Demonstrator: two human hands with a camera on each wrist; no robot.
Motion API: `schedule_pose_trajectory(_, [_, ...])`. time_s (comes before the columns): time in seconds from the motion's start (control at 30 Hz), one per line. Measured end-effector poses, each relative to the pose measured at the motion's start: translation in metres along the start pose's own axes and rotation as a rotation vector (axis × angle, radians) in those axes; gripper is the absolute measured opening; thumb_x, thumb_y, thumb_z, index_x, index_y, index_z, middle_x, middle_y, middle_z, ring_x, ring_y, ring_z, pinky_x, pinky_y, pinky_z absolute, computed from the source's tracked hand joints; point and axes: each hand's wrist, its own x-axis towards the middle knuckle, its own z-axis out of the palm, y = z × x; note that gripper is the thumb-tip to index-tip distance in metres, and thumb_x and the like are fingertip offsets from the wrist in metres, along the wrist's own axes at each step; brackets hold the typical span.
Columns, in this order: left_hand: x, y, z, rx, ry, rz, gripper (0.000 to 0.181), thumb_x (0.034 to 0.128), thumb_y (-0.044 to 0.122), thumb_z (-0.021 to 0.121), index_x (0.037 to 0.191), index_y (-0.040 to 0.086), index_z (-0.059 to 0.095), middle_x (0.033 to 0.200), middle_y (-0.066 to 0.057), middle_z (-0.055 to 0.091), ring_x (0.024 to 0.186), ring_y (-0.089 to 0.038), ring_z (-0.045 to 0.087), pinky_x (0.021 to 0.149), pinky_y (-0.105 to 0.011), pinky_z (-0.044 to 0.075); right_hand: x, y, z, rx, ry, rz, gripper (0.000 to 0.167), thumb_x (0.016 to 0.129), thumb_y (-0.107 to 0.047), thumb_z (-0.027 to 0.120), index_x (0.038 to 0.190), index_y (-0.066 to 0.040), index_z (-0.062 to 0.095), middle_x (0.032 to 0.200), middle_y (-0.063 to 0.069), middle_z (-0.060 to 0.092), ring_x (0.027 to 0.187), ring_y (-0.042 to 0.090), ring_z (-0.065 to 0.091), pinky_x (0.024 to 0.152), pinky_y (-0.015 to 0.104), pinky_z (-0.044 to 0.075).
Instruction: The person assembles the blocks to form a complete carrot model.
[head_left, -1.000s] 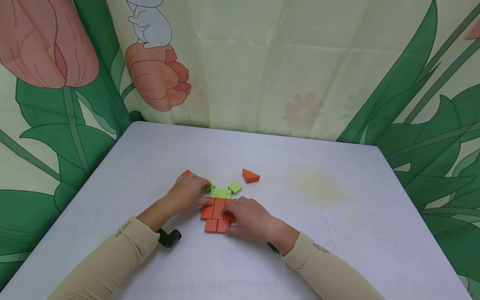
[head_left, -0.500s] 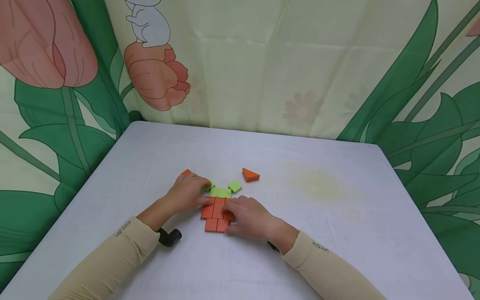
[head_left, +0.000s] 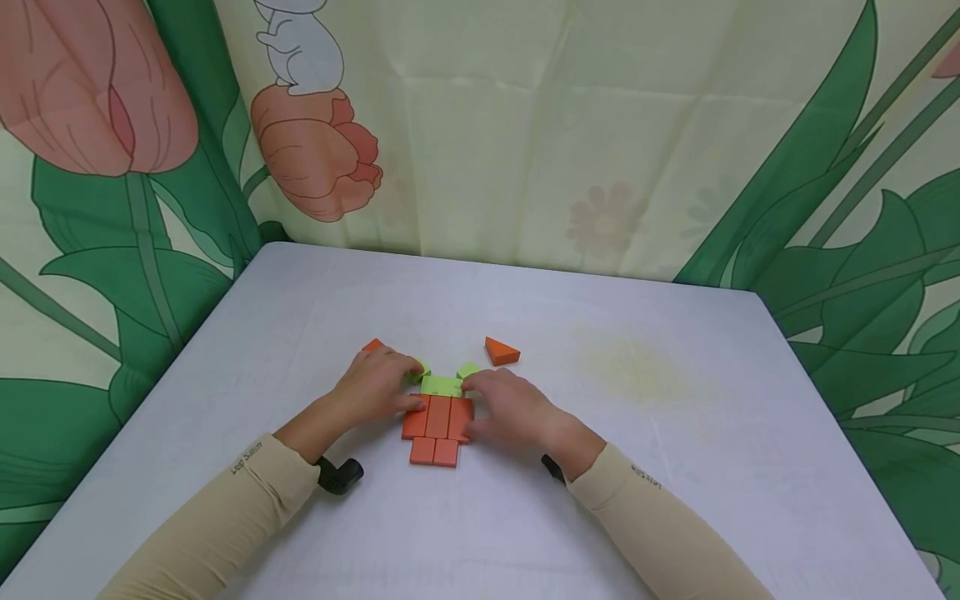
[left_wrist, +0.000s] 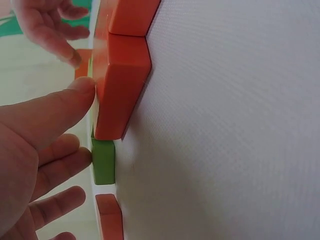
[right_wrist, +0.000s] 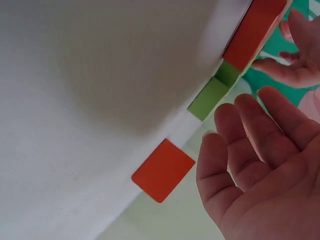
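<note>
Flat orange blocks (head_left: pixel 438 417) lie side by side on the white table, with smaller orange squares (head_left: pixel 422 451) below them. A light green strip (head_left: pixel 442 386) joins their top edge, with a green block at each upper corner. My left hand (head_left: pixel 378 385) rests its thumb on the left orange block (left_wrist: pixel 122 85) and its fingertips by the left green block (left_wrist: pixel 104 162), fingers loosely bent. My right hand (head_left: pixel 517 408) hovers at the pattern's right side, fingertips near the right green block (head_left: pixel 468 369), which it partly hides; its fingers are relaxed and hold nothing.
An orange triangular block (head_left: pixel 502 352) lies behind the right green block. Another orange block (head_left: pixel 372 344) shows partly behind my left hand. A flower-printed curtain (head_left: pixel 525 167) hangs behind the table's far edge.
My right hand has left the right orange blocks and shifted up and slightly right, toward the right green block. The left hand and blocks have stayed in place.
</note>
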Motion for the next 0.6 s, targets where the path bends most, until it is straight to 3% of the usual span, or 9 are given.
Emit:
schedule_pose_trajectory(0.23, [0.0, 0.0, -0.002, -0.01, 0.001, 0.003, 0.046, 0.0816, 0.037, 0.084, 0.119, 0.012, 0.071, 0.115, -0.003, 0.069, 0.117, -0.03, 0.054, 0.095, -0.052, 0.041, 0.01, 0.006, -0.001, -0.03, 0.011, -0.02, 0.057, 0.089, -0.035, 0.077, 0.136, -0.009, 0.059, 0.133, 0.005, 0.061, 0.12, 0.026, 0.052, 0.102, 0.042, 0.043])
schedule_pose_trajectory(0.6, [0.001, 0.001, 0.001, -0.036, -0.005, -0.019, 0.05, 0.0809, 0.037, 0.084, 0.121, 0.012, 0.071, 0.118, -0.004, 0.068, 0.118, -0.03, 0.053, 0.096, -0.05, 0.04, 0.014, 0.007, 0.002, -0.043, 0.012, -0.008, 0.053, 0.089, -0.036, 0.076, 0.134, -0.013, 0.062, 0.132, 0.002, 0.063, 0.113, 0.025, 0.051, 0.094, 0.042, 0.044])
